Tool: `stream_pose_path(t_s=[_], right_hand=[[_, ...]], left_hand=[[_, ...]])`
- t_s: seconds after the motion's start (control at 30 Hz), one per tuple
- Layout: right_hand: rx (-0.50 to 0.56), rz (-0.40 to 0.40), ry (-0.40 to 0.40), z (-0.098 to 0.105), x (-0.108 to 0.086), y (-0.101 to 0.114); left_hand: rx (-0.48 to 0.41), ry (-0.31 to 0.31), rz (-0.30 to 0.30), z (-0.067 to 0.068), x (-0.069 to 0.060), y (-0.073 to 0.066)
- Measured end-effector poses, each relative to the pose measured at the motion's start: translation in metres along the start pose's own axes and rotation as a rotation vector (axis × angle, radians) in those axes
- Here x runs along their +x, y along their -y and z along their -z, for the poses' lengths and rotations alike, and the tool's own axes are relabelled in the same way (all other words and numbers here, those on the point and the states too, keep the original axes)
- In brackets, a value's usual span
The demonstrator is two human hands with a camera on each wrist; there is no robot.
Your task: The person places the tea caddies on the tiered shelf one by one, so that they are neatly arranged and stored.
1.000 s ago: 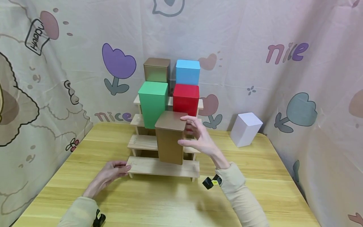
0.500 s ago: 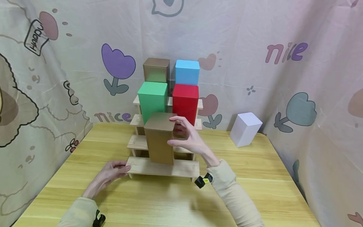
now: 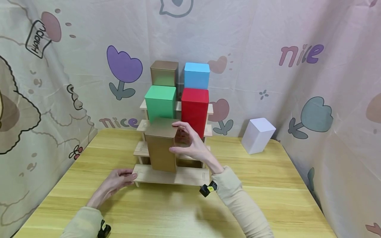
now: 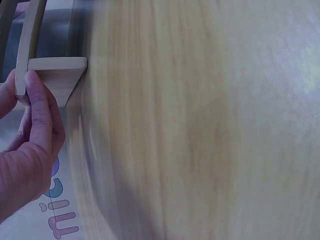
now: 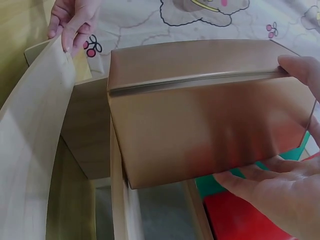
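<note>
My right hand holds a bronze-brown lidded box by its right side, thumb at the front edge and fingers behind. The box stands upright at the lower left of a stepped wooden rack; whether it rests on a step cannot be told. In the right wrist view, the box fills the middle between my thumb and fingers. My left hand pinches the left end of the rack's lowest board, and the left wrist view shows the thumb and fingers around that board end.
Behind the held box stand a green box and a red box. Higher up are another brown box and a blue box. A white box stands on the wooden table at right. Printed cloth hangs behind.
My right hand has carried the brown box leftwards along the rack, uncovering more of the red box and covering more of the green one. The left hand has stayed on the board end.
</note>
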State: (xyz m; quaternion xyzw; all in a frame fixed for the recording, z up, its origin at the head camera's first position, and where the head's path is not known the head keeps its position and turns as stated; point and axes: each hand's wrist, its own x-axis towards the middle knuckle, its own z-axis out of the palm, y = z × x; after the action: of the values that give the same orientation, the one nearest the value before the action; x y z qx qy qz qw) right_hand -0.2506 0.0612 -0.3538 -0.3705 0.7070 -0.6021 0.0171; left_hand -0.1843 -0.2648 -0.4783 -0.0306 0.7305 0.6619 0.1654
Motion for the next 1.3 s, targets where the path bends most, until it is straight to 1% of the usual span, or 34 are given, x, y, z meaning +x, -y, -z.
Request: stream_pose_path(t_s=[0.37, 0.47, 0.63, 0.97, 1.13, 1.3], right_hand=[[0.000, -0.002, 0.007, -0.007, 0.006, -0.003], [0.028, -0.003, 0.011, -0.009, 0.007, -0.003], [0.050, -0.019, -0.014, -0.012, 0.008, -0.003], [0.010, -0.011, -0.040, -0.017, 0.008, -0.004], [0.005, -0.017, -0.055, -0.019, 0.009, -0.005], [-0.004, -0.006, -0.069, -0.019, 0.010, -0.006]], left_hand=[[-0.005, 0.000, 0.001, 0.000, 0.000, 0.000], [-0.013, 0.005, -0.003, 0.000, 0.001, 0.000], [-0.025, 0.008, -0.007, -0.001, 0.000, -0.001], [-0.025, 0.007, -0.005, -0.001, 0.000, -0.001], [-0.028, 0.010, -0.005, -0.001, -0.001, -0.001], [-0.037, 0.009, -0.002, -0.001, -0.001, -0.001]])
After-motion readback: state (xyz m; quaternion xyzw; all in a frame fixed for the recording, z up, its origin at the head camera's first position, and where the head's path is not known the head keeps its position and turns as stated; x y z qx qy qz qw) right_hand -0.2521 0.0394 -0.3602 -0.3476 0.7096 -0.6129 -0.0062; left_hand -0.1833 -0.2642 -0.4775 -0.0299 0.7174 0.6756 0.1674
